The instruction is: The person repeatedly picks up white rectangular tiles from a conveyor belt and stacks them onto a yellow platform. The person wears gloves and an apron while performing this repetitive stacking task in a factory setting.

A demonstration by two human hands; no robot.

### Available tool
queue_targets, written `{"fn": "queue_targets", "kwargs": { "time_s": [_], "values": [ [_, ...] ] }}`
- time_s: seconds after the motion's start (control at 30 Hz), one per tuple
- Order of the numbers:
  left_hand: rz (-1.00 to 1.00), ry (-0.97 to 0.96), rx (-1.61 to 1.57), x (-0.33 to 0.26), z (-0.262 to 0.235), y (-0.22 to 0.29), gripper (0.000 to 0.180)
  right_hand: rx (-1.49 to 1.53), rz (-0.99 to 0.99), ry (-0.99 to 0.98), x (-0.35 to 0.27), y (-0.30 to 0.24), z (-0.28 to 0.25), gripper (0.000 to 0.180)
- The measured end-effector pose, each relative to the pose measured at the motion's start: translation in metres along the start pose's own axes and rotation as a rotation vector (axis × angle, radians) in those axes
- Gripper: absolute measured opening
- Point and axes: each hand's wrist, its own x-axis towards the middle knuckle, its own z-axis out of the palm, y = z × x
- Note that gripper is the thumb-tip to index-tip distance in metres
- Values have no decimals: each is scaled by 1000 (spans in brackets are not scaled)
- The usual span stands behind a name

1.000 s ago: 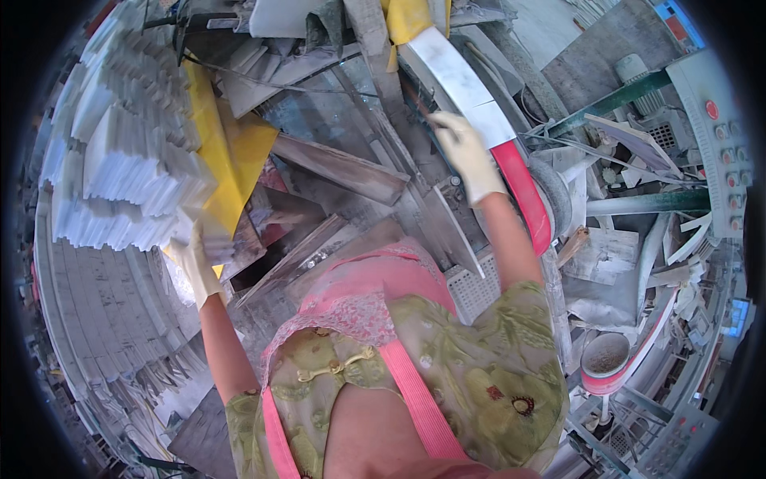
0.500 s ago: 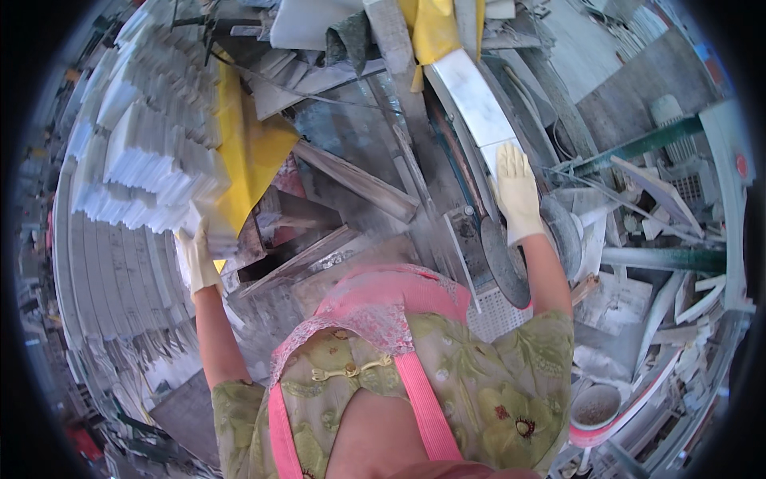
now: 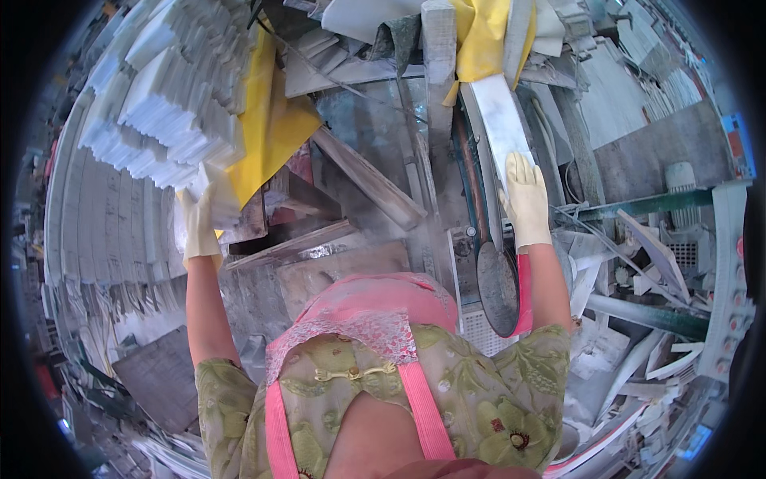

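Note:
My left hand (image 3: pixel 199 223), in a cream rubber glove, grips the edge of a white stone tile (image 3: pixel 214 188) at the near end of a large stack. Other white tiles (image 3: pixel 171 104) stand on edge in uneven rows there. My right hand (image 3: pixel 525 203), gloved the same way, lies flat with fingers stretched out on the near end of a pale, grey-veined stone strip (image 3: pixel 499 116). That strip rests on a narrow track and runs away under a yellow sheet (image 3: pixel 481 40). My right palm hides the strip's near end.
A yellow sheet (image 3: pixel 267 120) hangs beside the tile stack. Wooden boards (image 3: pixel 369 177) lie across the middle. Near my right forearm is a round grey disc (image 3: pixel 496 287) with a red rim. Green metal bars (image 3: pixel 650 204) and stone offcuts fill the right side.
The view has shifted, so the track and far items sit further right. My left hand stays at the tile stack, and my right hand stays flat on the strip.

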Motion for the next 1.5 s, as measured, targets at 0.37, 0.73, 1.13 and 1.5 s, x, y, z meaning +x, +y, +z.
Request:
{"fn": "queue_targets", "kwargs": {
  "time_s": [0.37,0.73,1.13,1.5],
  "values": [
    [-138,-25,-9,-16,7,23,79,-156,25,-23,41,0,26,79],
    [6,25,151,11,0,-9,88,1338,470,8,68,-115,-101,47],
    [26,-30,279,7,-10,-4,111,1684,5,-56,110,-495,-127,35],
    [-32,-40,134,3,-7,-3,122,1614,-39,-404,102,-478,-127,57]
  ]
}}
